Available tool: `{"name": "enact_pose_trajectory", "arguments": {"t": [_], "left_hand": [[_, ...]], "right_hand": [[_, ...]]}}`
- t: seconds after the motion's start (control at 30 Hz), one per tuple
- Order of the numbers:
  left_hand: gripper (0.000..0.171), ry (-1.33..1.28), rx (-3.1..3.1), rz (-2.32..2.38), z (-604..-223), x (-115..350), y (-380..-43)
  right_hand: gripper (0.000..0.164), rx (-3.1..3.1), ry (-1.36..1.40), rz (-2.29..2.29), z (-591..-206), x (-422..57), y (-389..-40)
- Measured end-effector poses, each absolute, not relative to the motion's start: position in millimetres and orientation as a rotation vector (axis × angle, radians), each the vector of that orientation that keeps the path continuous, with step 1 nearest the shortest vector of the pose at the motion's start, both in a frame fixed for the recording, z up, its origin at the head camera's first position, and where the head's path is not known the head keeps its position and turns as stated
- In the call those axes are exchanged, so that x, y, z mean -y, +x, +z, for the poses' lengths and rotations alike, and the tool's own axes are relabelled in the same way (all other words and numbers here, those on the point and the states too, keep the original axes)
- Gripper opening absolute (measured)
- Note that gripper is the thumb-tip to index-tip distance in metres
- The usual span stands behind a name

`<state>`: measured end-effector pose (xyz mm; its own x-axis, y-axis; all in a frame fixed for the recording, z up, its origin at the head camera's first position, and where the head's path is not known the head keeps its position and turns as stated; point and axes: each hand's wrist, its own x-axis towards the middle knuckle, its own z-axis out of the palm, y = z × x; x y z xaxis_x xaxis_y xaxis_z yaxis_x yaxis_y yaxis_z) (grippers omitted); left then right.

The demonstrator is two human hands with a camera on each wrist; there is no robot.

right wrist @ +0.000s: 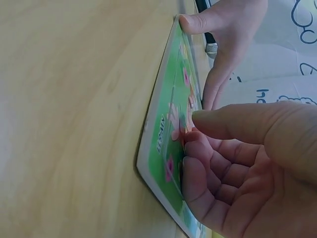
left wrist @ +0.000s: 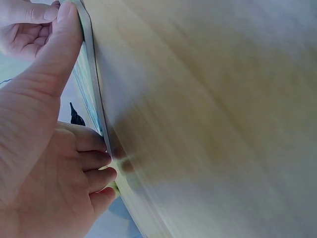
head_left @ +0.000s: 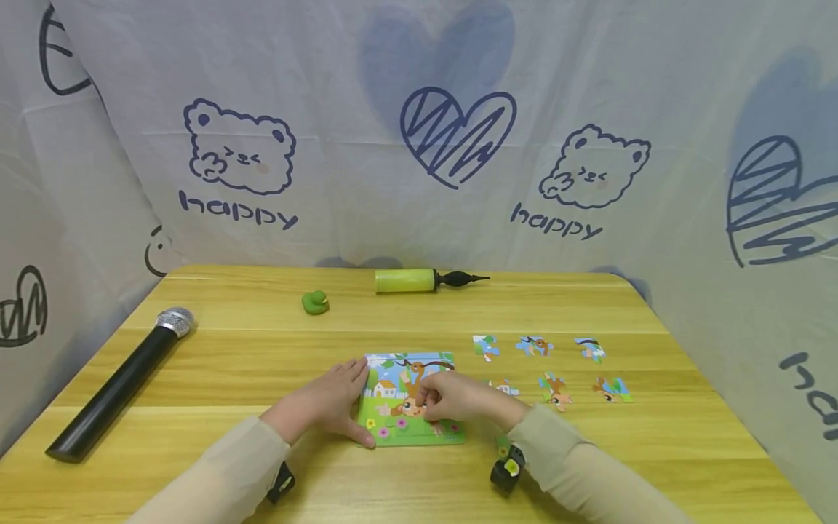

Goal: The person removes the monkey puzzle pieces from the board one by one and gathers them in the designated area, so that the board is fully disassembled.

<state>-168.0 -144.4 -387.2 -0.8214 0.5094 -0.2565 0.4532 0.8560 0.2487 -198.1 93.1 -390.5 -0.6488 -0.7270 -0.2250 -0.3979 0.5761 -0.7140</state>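
Note:
A square puzzle board (head_left: 412,435) with a picture of a monkey, a house and flowers lies flat near the middle of the table. My left hand (head_left: 330,399) rests along its left edge, thumb near the front corner and fingers toward the back. In the left wrist view, those fingertips (left wrist: 106,176) touch the board's side. My right hand (head_left: 452,397) bends its fingers over the picture's centre, with thumb and index tips close together in the right wrist view. Whether a piece lies between them is hidden. Several loose puzzle pieces (head_left: 535,346) lie in rows to the right.
A black microphone (head_left: 124,389) lies on the left. Toward the back are a small green duck (head_left: 315,303) and a yellow-green hand pump (head_left: 406,281) with a black nozzle. One green piece (head_left: 503,442) shows beside my right wrist. A printed cloth (head_left: 347,175) hangs behind the table.

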Motion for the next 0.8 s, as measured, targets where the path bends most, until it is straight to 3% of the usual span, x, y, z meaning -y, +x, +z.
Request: {"name": "enact_pose_trajectory", "arguments": {"t": [0.8], "left_hand": [[0.114,0.727,-2.714,0.261,-384.4,144.6,-167.2]], "right_hand": [[0.004,-2.149,-0.772,-1.149,-397.0,-102.6,-205.5]]}}
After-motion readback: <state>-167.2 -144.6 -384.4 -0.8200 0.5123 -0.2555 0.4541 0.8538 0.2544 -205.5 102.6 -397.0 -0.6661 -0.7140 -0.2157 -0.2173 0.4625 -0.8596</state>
